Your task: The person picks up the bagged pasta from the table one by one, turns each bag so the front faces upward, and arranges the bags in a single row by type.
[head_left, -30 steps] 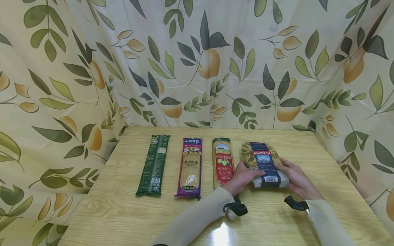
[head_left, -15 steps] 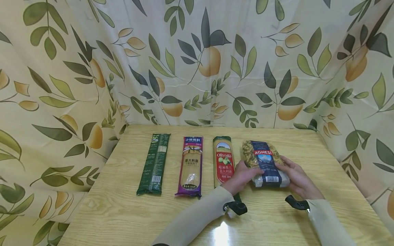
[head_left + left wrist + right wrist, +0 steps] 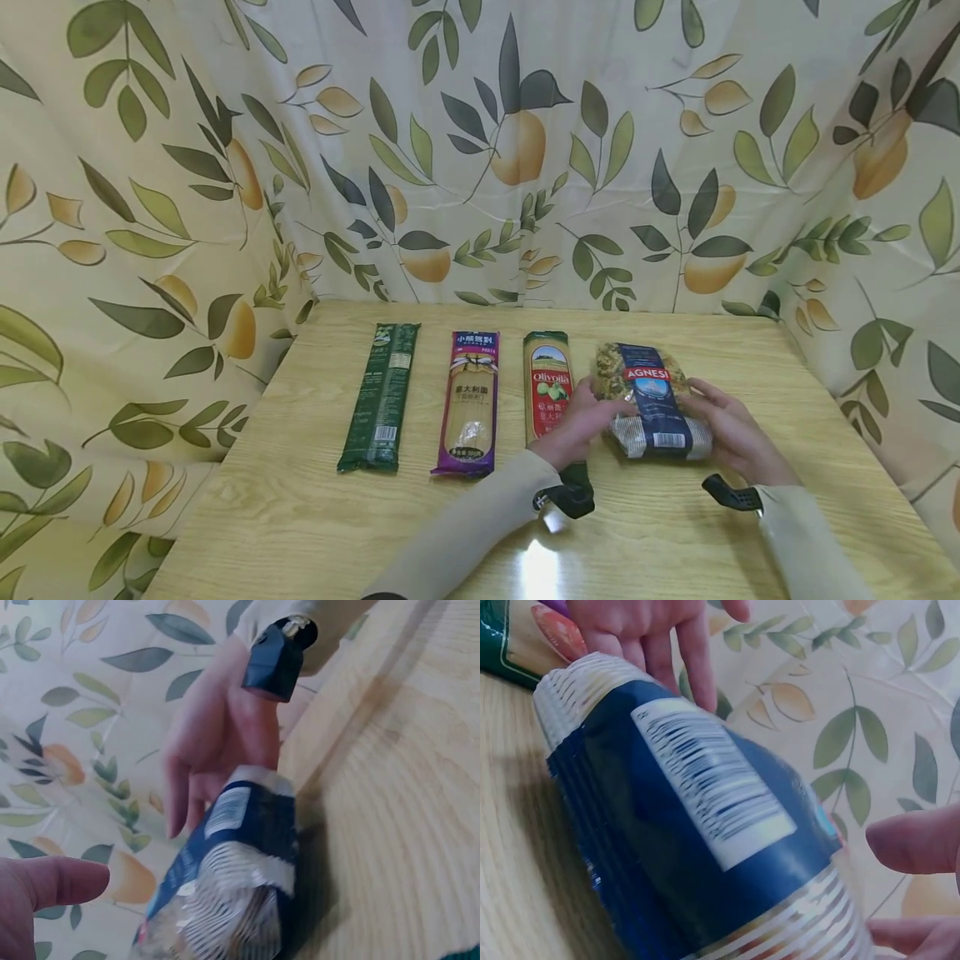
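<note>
A bag of AGNESI pasta (image 3: 652, 400), clear with a dark blue label, lies at the right of the table. My left hand (image 3: 581, 425) is at its left side, partly over a green-and-red Olivoilà spaghetti pack (image 3: 551, 383). On the bag's other side is my right hand (image 3: 738, 437), fingers extended. In the left wrist view the left thumb (image 3: 67, 881) stands straight, apart from the bag. The right wrist view shows the right thumb (image 3: 915, 840) raised off the bag's barcode end (image 3: 705, 802), and the left fingers relaxed beyond it.
To the left lie a purple-edged spaghetti pack (image 3: 468, 408) and a dark green spaghetti pack (image 3: 380, 400), roughly in a row with the others. A leaf-and-fruit patterned curtain (image 3: 480, 167) hangs round the back and sides of the wooden table (image 3: 270, 500).
The left hand has drawn back a little to the left and its thumb has come off the bag. The right fingers have loosened. The head view has shifted slightly; the bag stays in place.
</note>
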The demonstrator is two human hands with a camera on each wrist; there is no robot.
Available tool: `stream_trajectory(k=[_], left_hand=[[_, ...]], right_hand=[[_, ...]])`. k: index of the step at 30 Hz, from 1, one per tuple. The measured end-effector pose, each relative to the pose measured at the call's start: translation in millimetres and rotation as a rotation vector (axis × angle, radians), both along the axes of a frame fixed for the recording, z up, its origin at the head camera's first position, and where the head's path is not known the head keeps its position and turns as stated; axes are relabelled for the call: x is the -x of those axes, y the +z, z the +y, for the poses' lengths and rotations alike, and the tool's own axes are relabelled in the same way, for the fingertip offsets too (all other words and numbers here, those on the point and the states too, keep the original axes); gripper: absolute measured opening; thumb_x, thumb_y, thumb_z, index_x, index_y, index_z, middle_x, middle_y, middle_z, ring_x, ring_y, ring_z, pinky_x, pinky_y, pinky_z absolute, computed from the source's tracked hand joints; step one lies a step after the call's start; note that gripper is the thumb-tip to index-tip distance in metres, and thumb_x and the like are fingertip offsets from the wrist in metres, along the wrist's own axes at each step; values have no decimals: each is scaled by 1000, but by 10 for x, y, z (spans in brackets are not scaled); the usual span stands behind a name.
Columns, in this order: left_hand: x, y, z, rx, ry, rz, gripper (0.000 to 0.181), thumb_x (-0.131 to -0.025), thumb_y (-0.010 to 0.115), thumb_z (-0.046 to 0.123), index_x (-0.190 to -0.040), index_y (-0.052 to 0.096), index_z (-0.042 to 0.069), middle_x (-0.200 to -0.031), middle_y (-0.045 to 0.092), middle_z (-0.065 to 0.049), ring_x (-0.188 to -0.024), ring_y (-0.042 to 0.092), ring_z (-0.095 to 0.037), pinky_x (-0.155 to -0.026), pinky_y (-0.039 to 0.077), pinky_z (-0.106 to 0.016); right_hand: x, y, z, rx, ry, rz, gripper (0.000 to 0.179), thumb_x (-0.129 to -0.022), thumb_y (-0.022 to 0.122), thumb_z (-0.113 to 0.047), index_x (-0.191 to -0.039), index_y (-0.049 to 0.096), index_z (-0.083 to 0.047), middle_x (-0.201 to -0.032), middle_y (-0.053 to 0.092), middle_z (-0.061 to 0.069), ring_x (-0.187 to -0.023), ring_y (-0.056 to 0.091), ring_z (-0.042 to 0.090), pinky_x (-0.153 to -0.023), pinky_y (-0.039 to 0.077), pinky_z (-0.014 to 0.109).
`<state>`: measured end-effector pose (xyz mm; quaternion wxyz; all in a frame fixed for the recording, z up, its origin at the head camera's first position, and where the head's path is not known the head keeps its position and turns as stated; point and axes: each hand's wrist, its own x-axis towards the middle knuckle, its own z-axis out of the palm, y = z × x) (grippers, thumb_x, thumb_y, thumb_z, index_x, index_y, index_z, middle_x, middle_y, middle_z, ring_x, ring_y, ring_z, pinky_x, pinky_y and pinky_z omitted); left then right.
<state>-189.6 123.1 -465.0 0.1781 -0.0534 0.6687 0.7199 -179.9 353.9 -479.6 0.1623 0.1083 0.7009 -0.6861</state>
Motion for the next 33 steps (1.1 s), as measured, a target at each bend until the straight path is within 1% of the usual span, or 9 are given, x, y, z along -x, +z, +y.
stream_trajectory(k=[2,4,5,7,8,15,21,28,33], left_hand=[[17,17,-50,23,-11,2,80,-83,82,14,-152,43,4,-153,50,-16,-142,47,-38,-121,37,-57],[34,37,-108,31,-22,2,80,-84,82,17,-153,43,6,-157,47,-15,-145,44,-37,-122,36,-56],[46,47,-135,30,-26,9,78,-85,81,16,-153,44,6,-157,47,-14,-146,44,-37,-123,37,-55],[68,80,-198,37,-44,33,72,-87,80,17,-151,48,7,-156,49,-13,-146,45,-35,-122,38,-53],[83,98,-233,38,-56,49,69,-89,79,17,-150,49,8,-155,50,-13,-145,46,-34,-121,40,-52],[192,281,-559,50,-201,176,49,-98,68,23,-145,57,16,-153,54,-10,-140,54,-28,-119,44,-48],[240,413,-869,85,-283,277,46,-103,63,24,-147,56,13,-152,56,-8,-141,54,-27,-118,46,-44],[243,502,-1199,105,-280,363,43,-104,61,24,-145,58,13,-151,57,-8,-140,55,-27,-117,46,-46],[222,565,-1421,123,-258,399,43,-104,61,25,-146,57,13,-151,56,-7,-142,52,-27,-121,42,-48]], right_hand=[[6,42,-5,-66,7,1,89,-108,49,-42,-165,-12,-8,-168,27,22,-140,50,22,-109,52,31],[9,89,-29,-136,0,14,87,-109,44,-46,-165,-10,-7,-173,-7,24,-158,22,35,-127,34,42],[9,113,-38,-153,-9,26,85,-109,43,-45,-165,-9,-6,-173,-9,24,-160,6,40,-131,24,48],[6,162,-56,-180,-26,63,82,-110,41,-43,-164,-6,-3,-172,-8,25,-160,-1,43,-131,6,58],[9,185,-68,-187,-41,84,81,-110,41,-42,-165,-4,-2,-172,-6,26,-160,0,43,-131,5,59],[31,375,-216,-271,-144,210,76,-108,48,-43,-165,16,-5,-168,16,22,-152,28,27,-131,17,56],[6,563,-411,-257,-207,309,70,-105,56,-43,-162,32,-11,-162,32,12,-143,40,10,-129,29,34],[-54,781,-640,-230,-239,438,57,-105,59,-37,-156,44,-16,-150,48,-2,-143,42,11,-119,38,17],[-94,894,-806,-152,-235,519,53,-104,61,-29,-153,47,-12,-144,54,-6,-133,48,4,-100,44,5]])
